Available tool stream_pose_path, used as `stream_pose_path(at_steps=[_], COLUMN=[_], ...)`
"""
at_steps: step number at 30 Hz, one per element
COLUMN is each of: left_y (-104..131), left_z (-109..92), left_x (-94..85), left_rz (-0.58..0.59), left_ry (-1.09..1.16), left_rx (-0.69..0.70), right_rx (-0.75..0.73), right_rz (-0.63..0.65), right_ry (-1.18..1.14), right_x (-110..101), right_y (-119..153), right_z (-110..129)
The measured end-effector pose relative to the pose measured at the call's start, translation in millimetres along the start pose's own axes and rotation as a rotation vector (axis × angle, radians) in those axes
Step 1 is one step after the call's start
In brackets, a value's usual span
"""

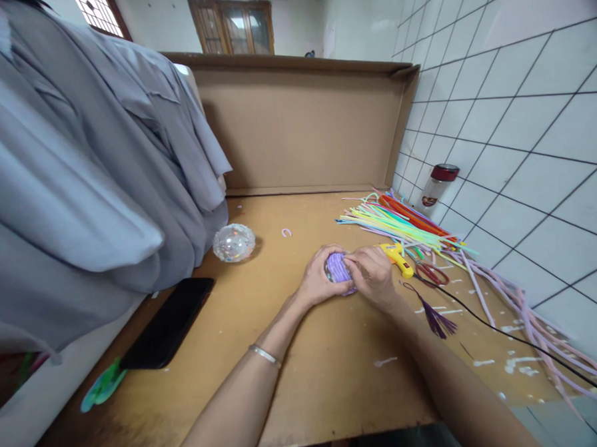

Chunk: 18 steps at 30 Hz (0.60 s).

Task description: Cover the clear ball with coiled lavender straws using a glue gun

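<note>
A: Far L, why's your phone (169,322) down there?
B: Prob. so your L forearm has room. Same w/ that clear bowl (234,243), parked beyond, well apart from both hands.

A: And your L hand (320,278)?
B: Fingers & thumb curled round the purple ribbed piece (337,269), gripping it approx. mid-table, right in front of you. Looks like the steadying hand: it braces the piece so it can't turn.

A: Your R hand (374,273)?
B: Fingertips bent tog. at the piece's R edge, fine-work style. Can't tell if they're gripping the edge or just pressing; knuckles block it.

A: Stuff on your R?
B: Yellow glue gun (398,258) just past your R hand, presumably for quick reach; fuzzy stems (403,224) bundled behind by the wall, tassel (437,319) nearer you, beside your R forearm.
</note>
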<state>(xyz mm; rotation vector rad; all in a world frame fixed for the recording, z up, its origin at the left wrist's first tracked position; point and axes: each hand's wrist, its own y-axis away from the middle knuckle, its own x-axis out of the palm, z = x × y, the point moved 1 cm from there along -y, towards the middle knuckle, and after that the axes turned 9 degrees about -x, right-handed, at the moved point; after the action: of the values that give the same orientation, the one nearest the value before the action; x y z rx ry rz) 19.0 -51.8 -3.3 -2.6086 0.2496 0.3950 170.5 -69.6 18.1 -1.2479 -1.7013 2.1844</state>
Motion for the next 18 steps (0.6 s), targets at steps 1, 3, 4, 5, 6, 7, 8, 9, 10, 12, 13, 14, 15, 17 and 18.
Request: stream_pose_path(at_steps=[1, 3, 4, 5, 6, 7, 8, 9, 10, 12, 13, 14, 15, 17, 18], left_y=[0.0, 0.1, 0.2, 0.2, 0.2, 0.2, 0.2, 0.3, 0.3, 0.6, 0.8, 1.1, 1.3, 1.7, 1.8], left_z=[0.1, 0.4, 0.6, 0.8, 1.1, 1.4, 1.7, 1.8, 1.9, 1.7, 1.3, 0.9, 0.3, -1.2, -2.0], left_x=[0.0, 0.1, 0.2, 0.2, 0.3, 0.3, 0.3, 0.3, 0.3, 0.2, 0.2, 0.1, 0.1, 0.1, 0.0], left_rz=[0.0, -0.002, -0.003, -0.003, -0.004, -0.005, -0.005, -0.004, -0.004, -0.004, -0.006, -0.011, -0.018, -0.028, -0.03], left_ry=[0.002, -0.001, -0.005, -0.01, -0.014, -0.016, -0.018, -0.019, -0.019, -0.017, -0.019, -0.024, -0.03, -0.037, -0.036], left_rx=[-0.001, 0.007, 0.014, 0.021, 0.026, 0.028, 0.029, 0.028, 0.025, 0.01, -0.007, -0.029, -0.052, -0.087, -0.093], right_rx=[-0.003, -0.01, -0.012, -0.014, -0.016, -0.018, -0.02, -0.022, -0.025, -0.028, -0.029, -0.03, -0.031, -0.041, -0.046], right_rz=[-0.003, -0.014, -0.021, -0.027, -0.029, -0.03, -0.03, -0.03, -0.03, -0.026, -0.024, -0.022, -0.021, -0.026, -0.03], right_ry=[-0.01, -0.023, -0.028, -0.032, -0.035, -0.037, -0.038, -0.038, -0.038, -0.036, -0.036, -0.035, -0.034, -0.034, -0.034], right_x=[0.3, 0.7, 0.8, 0.9, 1.0, 1.3, 1.6, 2.1, 2.6, 3.5, 3.8, 3.9, 3.9, 3.4, 3.1], right_y=[-0.1, -0.2, -0.3, -0.4, -0.4, -0.4, -0.3, -0.2, 0.0, 0.1, 0.1, 0.0, -0.3, -0.9, -1.3], right_z=[0.4, 1.0, 1.1, 1.1, 1.1, 1.0, 0.9, 0.9, 0.8, 0.8, 0.8, 0.9, 1.1, 1.6, 1.9])
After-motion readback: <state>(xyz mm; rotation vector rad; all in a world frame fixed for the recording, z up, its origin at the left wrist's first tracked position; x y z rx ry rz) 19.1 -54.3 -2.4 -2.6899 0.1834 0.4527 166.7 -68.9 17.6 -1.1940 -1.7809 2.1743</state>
